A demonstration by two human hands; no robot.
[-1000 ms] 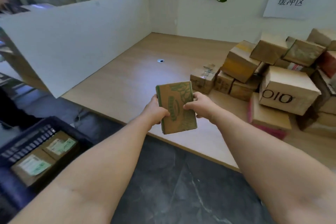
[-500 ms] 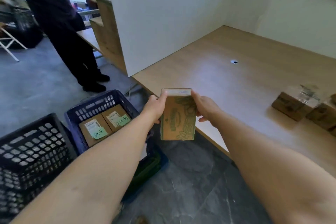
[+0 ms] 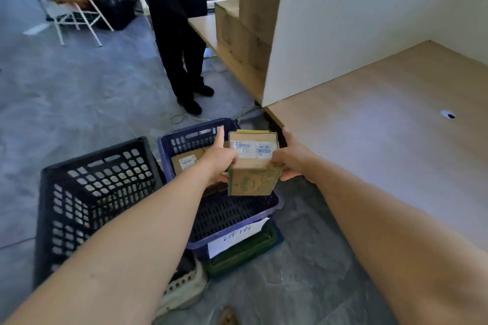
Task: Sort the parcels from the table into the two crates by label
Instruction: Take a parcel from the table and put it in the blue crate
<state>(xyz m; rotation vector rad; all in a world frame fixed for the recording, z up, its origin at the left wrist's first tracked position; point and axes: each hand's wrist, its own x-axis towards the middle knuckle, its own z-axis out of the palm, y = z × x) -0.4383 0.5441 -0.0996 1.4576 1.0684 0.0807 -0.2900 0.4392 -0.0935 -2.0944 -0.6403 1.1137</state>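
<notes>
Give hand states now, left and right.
Left hand: holding the parcel, left side.
Right hand: holding the same parcel, right side.

Small printed cardboard parcel (image 3: 253,166) over blue slotted plastic crate (image 3: 195,137).
Its L side in left hand (image 3: 219,163), R side in right hand (image 3: 293,163); black lattice plastic crate (image 3: 100,185) just L of blue one; pale wooden table (image 3: 383,166) to R; flat labelled cardboard box (image 3: 184,162) inside blue crate.
</notes>
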